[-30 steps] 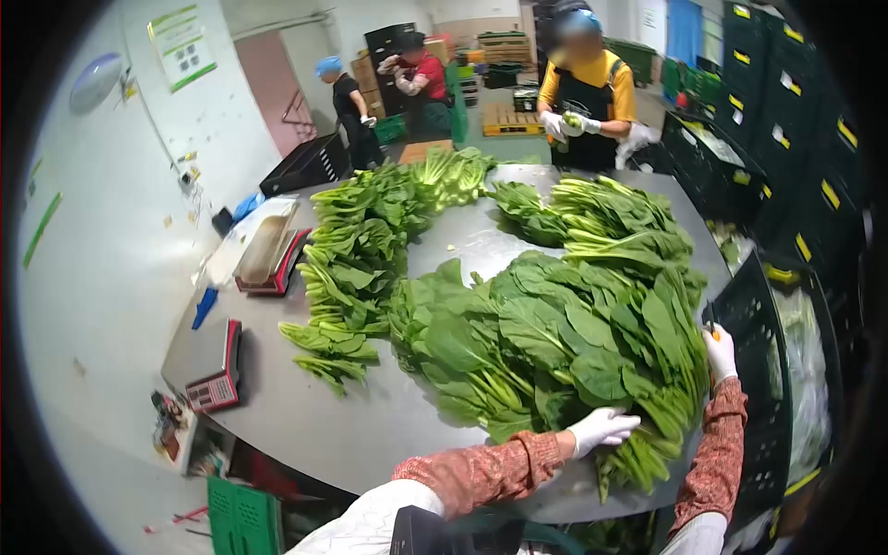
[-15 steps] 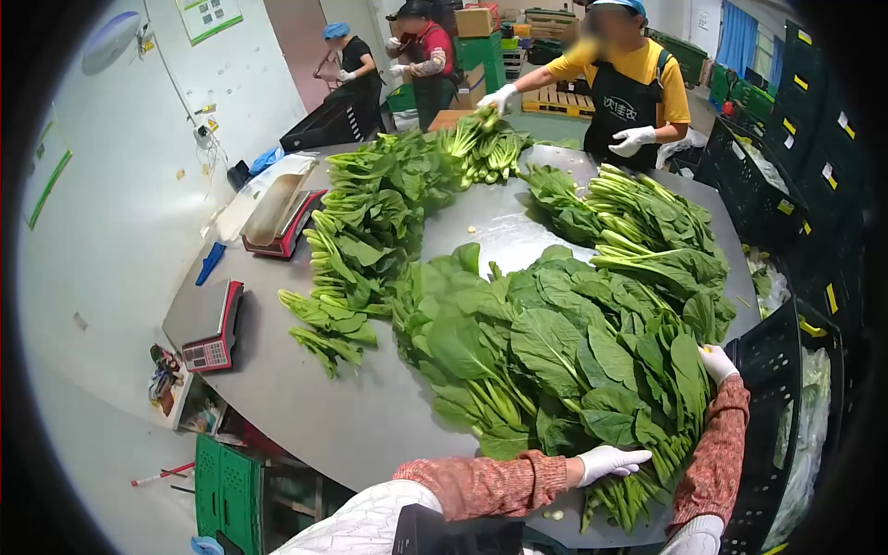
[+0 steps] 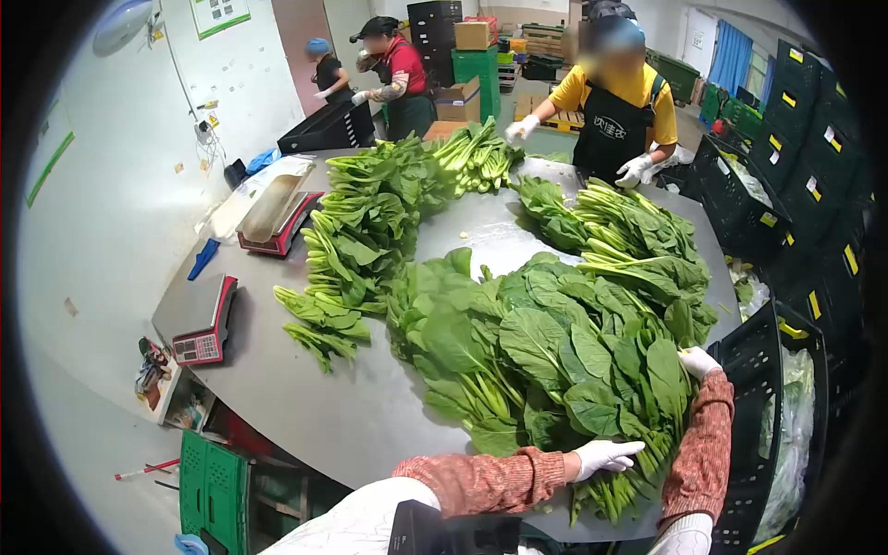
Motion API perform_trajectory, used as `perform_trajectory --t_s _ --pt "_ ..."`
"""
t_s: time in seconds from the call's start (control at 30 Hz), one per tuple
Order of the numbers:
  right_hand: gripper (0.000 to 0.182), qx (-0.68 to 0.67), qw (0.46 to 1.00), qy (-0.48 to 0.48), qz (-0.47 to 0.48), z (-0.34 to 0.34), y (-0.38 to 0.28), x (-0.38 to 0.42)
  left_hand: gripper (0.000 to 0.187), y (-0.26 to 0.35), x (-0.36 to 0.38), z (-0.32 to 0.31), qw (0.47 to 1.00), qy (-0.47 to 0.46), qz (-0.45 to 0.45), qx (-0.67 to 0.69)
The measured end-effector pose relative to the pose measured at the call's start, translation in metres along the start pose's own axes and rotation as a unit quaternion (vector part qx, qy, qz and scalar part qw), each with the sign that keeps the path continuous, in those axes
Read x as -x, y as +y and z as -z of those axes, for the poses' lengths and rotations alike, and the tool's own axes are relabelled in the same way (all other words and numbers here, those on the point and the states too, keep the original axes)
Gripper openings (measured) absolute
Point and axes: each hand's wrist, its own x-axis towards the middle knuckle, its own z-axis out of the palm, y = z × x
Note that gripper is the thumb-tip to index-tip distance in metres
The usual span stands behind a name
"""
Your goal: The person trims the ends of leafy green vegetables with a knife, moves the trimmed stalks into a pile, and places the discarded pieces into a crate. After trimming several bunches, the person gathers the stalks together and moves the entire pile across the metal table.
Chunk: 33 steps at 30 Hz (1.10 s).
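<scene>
A big heap of leafy greens (image 3: pixel 546 342) with broad leaves and pale green stems covers the near right of the metal table (image 3: pixel 342 425). My left hand (image 3: pixel 605 458), in a white glove, lies with fingers stretched out over the stems (image 3: pixel 606 499) at the heap's near end. At the heap's right edge, my right hand (image 3: pixel 700 362), also gloved, rests against the leaves. Its fingers are spread along the side, their tips partly hidden by foliage. Both hands flank the same stem end.
More greens (image 3: pixel 361 213) line the table's left side, with another pile (image 3: pixel 638 222) at right. Two red-sided scales (image 3: pixel 205 319) (image 3: pixel 277 222) stand left. Black crates (image 3: pixel 772 407) border the right. A co-worker in yellow (image 3: pixel 615 120) stands opposite; two people work behind.
The co-worker's outstretched hand has drawn back from the far bunches of greens, and their other hand has lowered. My hands stay almost in place on the heap while the view shifts slightly.
</scene>
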Motion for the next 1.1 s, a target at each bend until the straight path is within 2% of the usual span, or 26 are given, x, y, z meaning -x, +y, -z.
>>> perform_trajectory --t_s 0.1,0.13,0.27,0.3,0.37,0.4,0.43,0.47,0.5,0.57,0.63,0.7,0.77,0.8,0.83,0.87,0.9,1.0,1.03,1.07,1.1 --pt "0.048 -0.081 0.996 0.002 0.027 0.007 0.007 0.022 0.091 0.018 0.024 -0.020 0.999 0.002 -0.042 -0.015" --pt "0.045 -0.116 0.992 0.018 0.049 0.002 0.024 0.021 0.088 0.010 0.013 -0.021 0.999 0.028 -0.038 -0.009" --pt "0.035 -0.115 0.987 0.086 0.078 -0.019 0.013 0.080 0.073 0.010 0.017 -0.041 0.997 0.025 -0.073 -0.006" --pt "0.031 -0.082 0.979 0.132 0.134 -0.032 0.003 0.099 0.064 -0.007 0.002 -0.041 0.993 0.052 -0.104 -0.002" --pt "0.030 0.058 0.963 0.238 0.110 -0.043 -0.047 0.155 0.053 -0.006 0.010 -0.057 0.989 0.059 -0.133 0.028" --pt "0.033 0.110 0.952 0.256 0.127 -0.051 -0.052 0.167 0.047 -0.010 0.014 -0.059 0.976 0.050 -0.210 0.004" --pt "0.035 0.092 0.959 0.249 0.100 -0.057 -0.064 0.184 0.045 -0.007 0.026 -0.066 0.972 0.062 -0.222 0.039" --pt "0.034 0.117 0.955 0.251 0.108 -0.064 -0.063 0.194 0.052 -0.011 0.026 -0.062 0.983 0.051 -0.161 0.069" --pt "0.033 0.100 0.909 0.355 0.192 -0.077 -0.065 0.202 0.047 -0.023 0.019 -0.054 0.983 0.033 -0.134 0.117" --pt "0.029 0.130 0.935 0.319 0.088 -0.075 -0.098 0.239 0.044 -0.037 0.015 -0.042 0.977 0.023 -0.112 0.180" --pt "0.027 0.115 0.935 0.327 0.075 -0.080 -0.113 0.263 0.041 -0.046 0.024 -0.038 0.969 0.046 -0.154 0.186" --pt "0.025 0.092 0.912 0.387 0.100 -0.088 -0.125 0.288 0.040 -0.053 0.036 -0.037 0.966 0.008 -0.178 0.189" --pt "0.023 0.083 0.908 0.406 0.066 -0.091 -0.142 0.314 0.038 -0.048 0.057 -0.043 0.965 -0.003 -0.192 0.179" --pt "0.023 0.077 0.898 0.429 0.062 -0.095 -0.149 0.329 0.036 -0.049 0.067 -0.041 0.970 -0.014 -0.179 0.164" --pt "0.023 0.072 0.890 0.447 0.057 -0.097 -0.159 0.342 0.036 -0.050 0.080 -0.038 0.986 0.037 -0.164 -0.001" --pt "0.022 0.077 0.890 0.447 0.049 -0.095 -0.172 0.355 0.035 -0.027 0.117 -0.048 0.971 0.086 -0.145 -0.167" --pt "0.022 0.051 0.873 0.479 0.074 -0.098 -0.185 0.367 0.037 -0.024 0.137 -0.037 0.940 0.096 -0.172 -0.279" --pt "0.024 0.034 0.859 0.503 0.093 -0.115 -0.238 0.388 0.043 -0.032 0.179 0.021 0.784 0.129 -0.291 -0.533" --pt "0.026 0.016 0.852 0.511 0.113 -0.127 -0.258 0.392 0.044 -0.031 0.196 0.037 0.732 0.143 -0.341 -0.572" --pt "0.030 0.004 0.871 0.473 0.130 -0.139 -0.276 0.394 0.046 -0.030 0.214 0.053 0.674 0.165 -0.388 -0.607" --pt "0.035 -0.010 0.889 0.433 0.148 -0.154 -0.295 0.394 0.047 -0.038 0.228 0.080 0.806 0.147 -0.383 -0.427"
